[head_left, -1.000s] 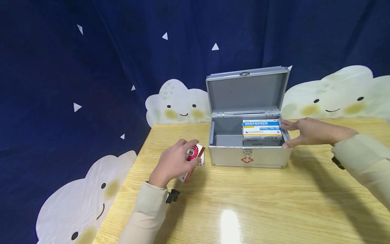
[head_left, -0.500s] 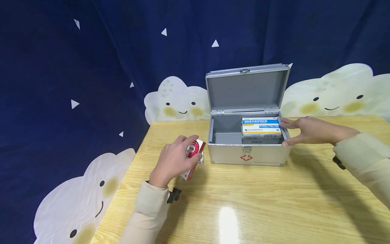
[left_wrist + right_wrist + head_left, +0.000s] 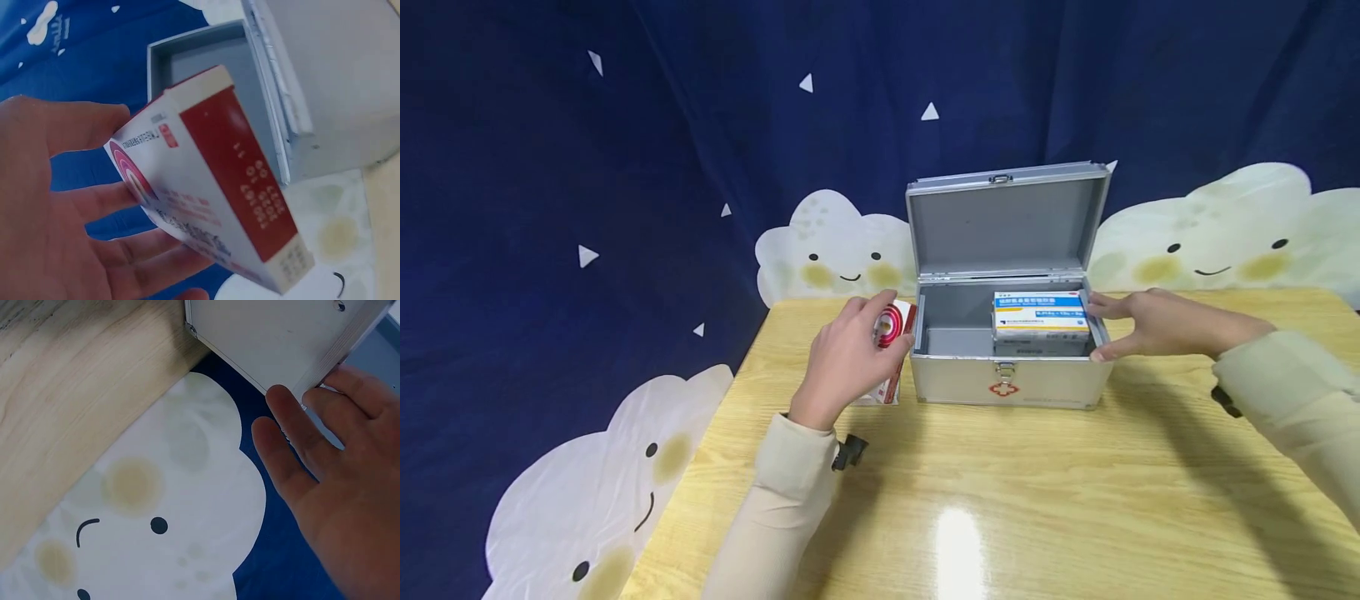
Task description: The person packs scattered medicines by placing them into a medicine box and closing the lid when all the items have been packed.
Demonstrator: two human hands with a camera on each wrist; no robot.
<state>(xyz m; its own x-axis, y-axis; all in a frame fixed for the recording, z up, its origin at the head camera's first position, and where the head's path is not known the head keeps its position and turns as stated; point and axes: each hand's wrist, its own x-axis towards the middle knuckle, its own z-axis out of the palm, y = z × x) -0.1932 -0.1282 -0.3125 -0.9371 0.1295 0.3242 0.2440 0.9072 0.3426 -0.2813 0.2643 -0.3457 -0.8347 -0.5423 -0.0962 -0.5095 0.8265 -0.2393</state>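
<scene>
Head view, left hand [image 3: 842,367] gripping red-and-white carton [image 3: 891,333] just left of open metal case [image 3: 1007,379], right hand [image 3: 1157,323] spread, fingers straight against case's right wall, blue-and-white box [image 3: 1041,312] inside.

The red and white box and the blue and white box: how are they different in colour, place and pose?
The red and white box is outside the metal case, gripped tilted by the left hand; the blue and white box lies flat inside the case, at its right end. The right hand holds the case's right end, not the blue box. Both are printed cardboard cartons.
</scene>
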